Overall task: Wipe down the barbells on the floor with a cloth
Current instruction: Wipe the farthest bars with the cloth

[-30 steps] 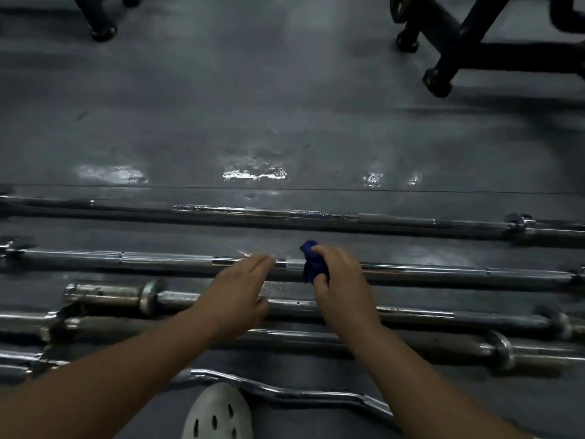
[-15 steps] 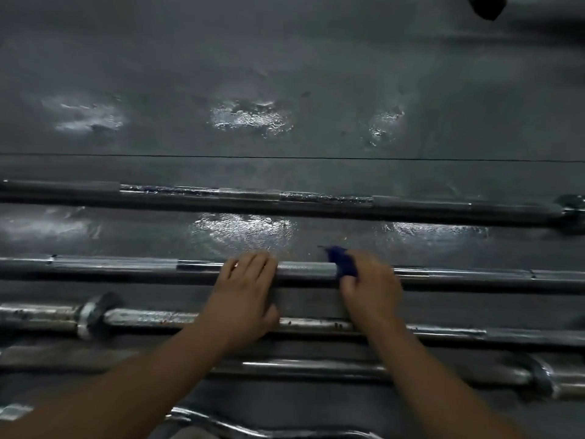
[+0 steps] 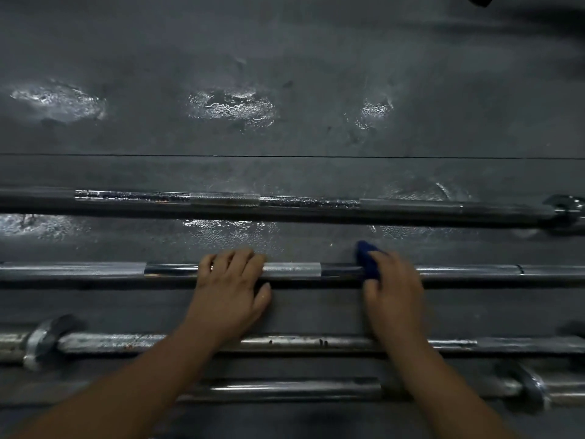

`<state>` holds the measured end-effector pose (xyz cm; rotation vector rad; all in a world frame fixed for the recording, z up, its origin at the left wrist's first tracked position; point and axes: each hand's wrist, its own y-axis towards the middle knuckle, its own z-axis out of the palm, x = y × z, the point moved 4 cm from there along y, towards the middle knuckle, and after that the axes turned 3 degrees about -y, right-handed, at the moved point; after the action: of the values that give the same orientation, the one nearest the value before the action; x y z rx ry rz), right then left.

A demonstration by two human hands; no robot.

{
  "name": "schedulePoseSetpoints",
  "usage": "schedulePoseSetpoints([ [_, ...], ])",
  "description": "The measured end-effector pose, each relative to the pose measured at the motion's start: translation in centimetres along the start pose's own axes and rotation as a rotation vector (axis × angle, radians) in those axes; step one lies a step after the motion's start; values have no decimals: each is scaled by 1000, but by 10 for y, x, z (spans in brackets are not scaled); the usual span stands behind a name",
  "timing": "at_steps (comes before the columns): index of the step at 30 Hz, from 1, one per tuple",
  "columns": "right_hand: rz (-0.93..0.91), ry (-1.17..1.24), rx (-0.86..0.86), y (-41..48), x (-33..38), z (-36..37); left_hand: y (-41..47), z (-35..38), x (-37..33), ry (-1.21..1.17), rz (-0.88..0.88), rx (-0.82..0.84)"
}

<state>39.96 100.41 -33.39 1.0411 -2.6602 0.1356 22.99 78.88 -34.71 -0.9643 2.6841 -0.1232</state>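
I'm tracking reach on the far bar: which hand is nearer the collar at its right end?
Right. The right hand wipes the second barbell with the blue cloth, below-left of the collar; the left hand rests farther left.

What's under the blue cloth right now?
The blue cloth sits on the second barbell, gripped by the right hand. The bar's surface beneath it is covered, so its condition can't be seen.
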Motion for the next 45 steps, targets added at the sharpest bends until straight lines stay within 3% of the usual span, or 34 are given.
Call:
schedulePoseSetpoints([
  [2,88,17,-36,8,-3,3,11,-4,1,38,4,4],
  [3,48,40,-45,11,16,8,14,-5,-2,57,21,15],
  [6,-276,65,74,0,94,30,13,-4,-20,79,119,39],
  [8,-417,72,133,-3,95,25,13,-2,-28,77,151,38],
  [10,-312,59,96,10,42,8,18,0,-32,88,178,31],
  [14,75,-53,7,23,-75,-27,30,10,-42,111,166,72],
  [19,175,-2,-27,38,-66,-15,43,6,-43,115,143,31],
  [27,41,-20,-22,34,-66,-17,36,-1,-44,25,129,8],
  [34,172,52,-80,0,-33,-9,-3,-11,-48,-138,138,50],
  [40,-205,193,149,-50,109,25,-17,0,-33,-171,84,50],
  [43,-344,151,218,-47,78,13,-26,3,-21,-113,121,108],
  [45,-181,85,191,-33,19,-4,-27,5,-19,-101,146,112],
])
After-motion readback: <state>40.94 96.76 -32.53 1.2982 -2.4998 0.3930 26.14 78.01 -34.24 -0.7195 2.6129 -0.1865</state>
